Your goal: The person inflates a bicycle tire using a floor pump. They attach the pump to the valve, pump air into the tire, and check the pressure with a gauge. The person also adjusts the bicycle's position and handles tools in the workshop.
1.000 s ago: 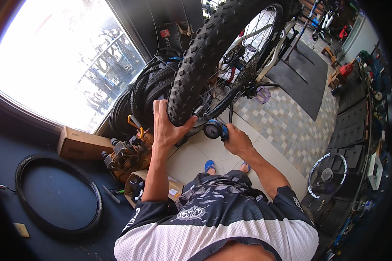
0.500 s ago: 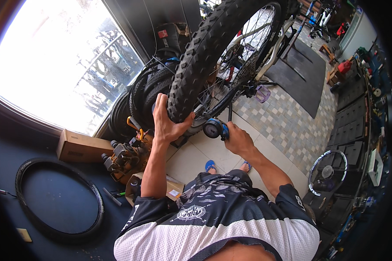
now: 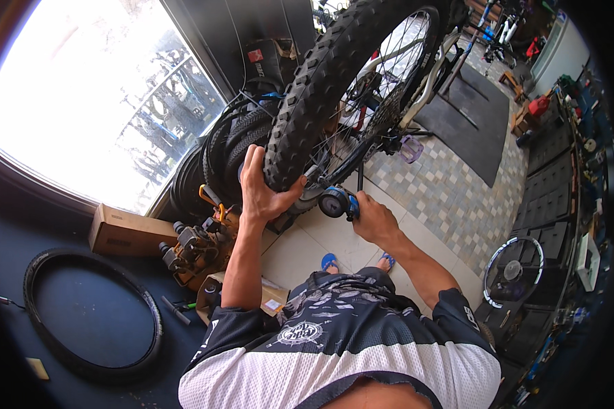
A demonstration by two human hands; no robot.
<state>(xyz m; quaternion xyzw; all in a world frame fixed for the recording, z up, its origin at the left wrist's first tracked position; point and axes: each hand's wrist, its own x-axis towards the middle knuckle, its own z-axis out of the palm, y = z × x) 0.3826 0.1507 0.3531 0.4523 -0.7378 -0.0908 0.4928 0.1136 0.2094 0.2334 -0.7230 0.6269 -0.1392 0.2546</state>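
My left hand [image 3: 260, 187] grips the lower edge of a knobbly black bicycle tyre [image 3: 284, 160], fingers on its left side and thumb on its right. The tyre is on a raised bicycle wheel with thin spokes; the rear cassette [image 3: 390, 111] and a pale frame [image 3: 426, 85] show beside it. My right hand [image 3: 375, 218] is closed round a blue and black tyre inflator [image 3: 335, 202] with a round dial, just right of the tyre's lower edge. Whether its hose end sits on the valve I cannot tell.
Stacked tyres [image 3: 215, 146] lean under the window at left. A cardboard box [image 3: 126, 230] and an orange-brown machine [image 3: 201, 245] stand below them. One loose tyre [image 3: 41, 334] rests against the dark surface. Drawers [image 3: 549, 187] line the right; a purple pedal [image 3: 411, 148] juts out.
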